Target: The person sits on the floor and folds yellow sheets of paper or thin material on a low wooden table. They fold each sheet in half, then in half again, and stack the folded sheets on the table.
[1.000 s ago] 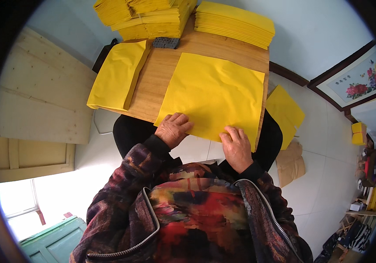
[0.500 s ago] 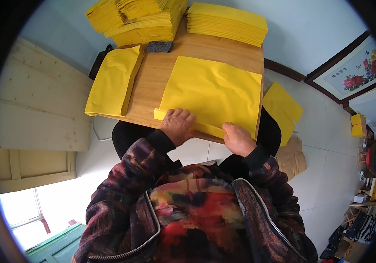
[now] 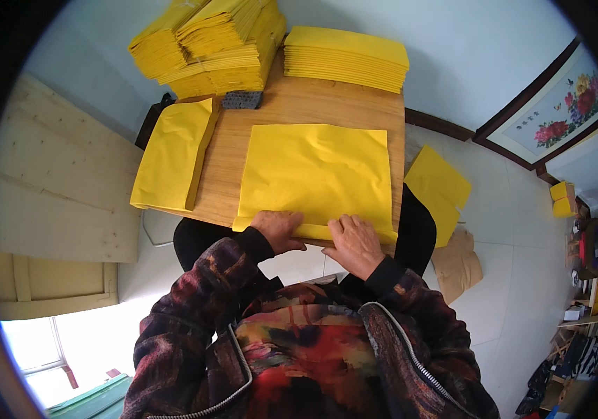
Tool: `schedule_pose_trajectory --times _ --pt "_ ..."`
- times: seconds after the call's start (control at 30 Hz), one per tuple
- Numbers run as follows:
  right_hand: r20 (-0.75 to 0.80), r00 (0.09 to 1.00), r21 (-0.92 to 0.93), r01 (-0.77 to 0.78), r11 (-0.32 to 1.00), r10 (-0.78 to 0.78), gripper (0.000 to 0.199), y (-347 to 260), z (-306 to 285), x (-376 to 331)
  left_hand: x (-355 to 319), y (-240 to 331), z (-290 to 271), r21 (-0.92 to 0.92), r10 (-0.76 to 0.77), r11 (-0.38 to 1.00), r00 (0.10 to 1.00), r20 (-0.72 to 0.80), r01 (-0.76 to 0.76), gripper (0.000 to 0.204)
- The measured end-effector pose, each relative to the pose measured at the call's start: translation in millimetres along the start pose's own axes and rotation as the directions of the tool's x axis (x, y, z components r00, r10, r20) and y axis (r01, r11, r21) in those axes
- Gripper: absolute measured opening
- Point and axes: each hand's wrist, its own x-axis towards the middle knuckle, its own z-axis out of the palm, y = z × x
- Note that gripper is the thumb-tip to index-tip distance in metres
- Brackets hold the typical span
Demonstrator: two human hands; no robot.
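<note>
A large yellow paper sheet lies flat on the wooden table, its near edge folded up into a narrow strip. My left hand presses on that folded edge at its left part. My right hand lies flat on the same fold, a little to the right. Both hands sit at the table's near edge, palms down on the paper.
A folded yellow sheet hangs over the table's left edge. Tall stacks of yellow paper and a flat pile fill the far side, with a small dark block before them. More yellow sheets and brown cardboard lie on the floor at right.
The near edge of the sheet has been folded up along the table's front. Both hands have slid toward the middle of that fold and now press it flat.
</note>
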Motion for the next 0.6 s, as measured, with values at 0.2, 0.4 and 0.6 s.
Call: schedule_pose_trajectory --times 0.2,0.4,0.6 --pt "0.232 0.968 0.065 -0.116 0.991 0.098 0.039 0 4 13 3 -4 -7 0.020 0.010 1.000 0.986 0.164 -0.013 0.051" --pt "0.463 0.886 0.346 -0.199 0.917 0.018 0.042 27 -11 36 -2 2 8 0.246 0.235 0.958 0.891 -0.389 -0.146 0.039" --pt "0.310 0.951 0.179 -0.053 0.982 -0.005 0.038 25 -19 30 13 -8 3 0.024 0.032 0.999 0.999 0.037 -0.033 0.041"
